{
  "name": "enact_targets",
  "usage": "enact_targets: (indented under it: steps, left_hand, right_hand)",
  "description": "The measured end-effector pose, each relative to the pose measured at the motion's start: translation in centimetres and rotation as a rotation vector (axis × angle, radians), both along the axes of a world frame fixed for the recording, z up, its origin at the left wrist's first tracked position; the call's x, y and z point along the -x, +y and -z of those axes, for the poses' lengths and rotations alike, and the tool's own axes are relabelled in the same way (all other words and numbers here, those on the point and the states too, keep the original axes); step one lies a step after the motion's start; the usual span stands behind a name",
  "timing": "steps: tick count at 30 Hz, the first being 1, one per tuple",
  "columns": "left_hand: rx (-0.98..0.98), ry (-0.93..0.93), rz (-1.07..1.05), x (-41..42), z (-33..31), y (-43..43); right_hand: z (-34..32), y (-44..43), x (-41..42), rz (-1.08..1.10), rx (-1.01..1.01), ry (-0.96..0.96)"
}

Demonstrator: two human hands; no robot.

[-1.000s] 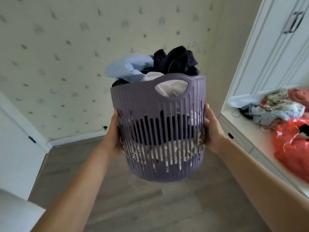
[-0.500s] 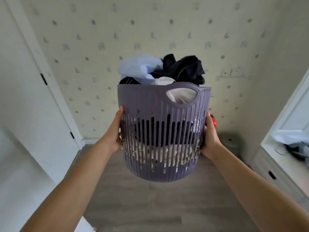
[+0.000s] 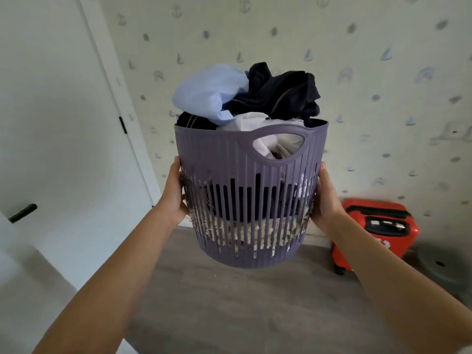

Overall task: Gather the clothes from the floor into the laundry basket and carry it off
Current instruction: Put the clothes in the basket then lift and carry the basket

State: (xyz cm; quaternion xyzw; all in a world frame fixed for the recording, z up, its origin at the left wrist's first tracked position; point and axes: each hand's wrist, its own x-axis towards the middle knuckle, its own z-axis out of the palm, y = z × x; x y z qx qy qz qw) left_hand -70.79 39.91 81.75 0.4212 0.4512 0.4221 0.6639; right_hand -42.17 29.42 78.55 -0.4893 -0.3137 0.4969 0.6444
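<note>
Though heaped with clothes (image 3: 277,94), laundry basket (image 3: 219,154) clamped between left hand (image 3: 174,198) and right hand (image 3: 327,200)

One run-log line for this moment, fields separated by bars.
stage: carrying | laundry basket: off floor, clothes heaped high | left hand: holds left side | right hand: holds right side

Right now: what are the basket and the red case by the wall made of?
Purple laundry basket: moulded plastic, matte; ribbed slotted wall, cut-out handle. Red suitcase: likely hard-shell plastic, slightly glossy; smooth rigid shell, but blurred.
</note>
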Motion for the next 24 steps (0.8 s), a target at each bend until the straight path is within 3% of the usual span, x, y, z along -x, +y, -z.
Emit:
enact_targets:
  steps: [8, 17, 24]
  left_hand:
    - [0.086, -0.049, -0.192, 1.9, 3.1, 13.3]
    - [0.169, -0.188, -0.39, 3.1, 7.6, 30.2]
    - [0.189, -0.15, -0.514, 5.7, 10.4, 38.9]
  right_hand:
    - [2.0, 17.3, 0.4, -0.225, 0.029, -0.088]
    - [4.0, 39.7, -0.2, -0.342, 0.123, -0.027]
    - [6.7, 51.4, 2.4, -0.409, 0.158, 0.032]
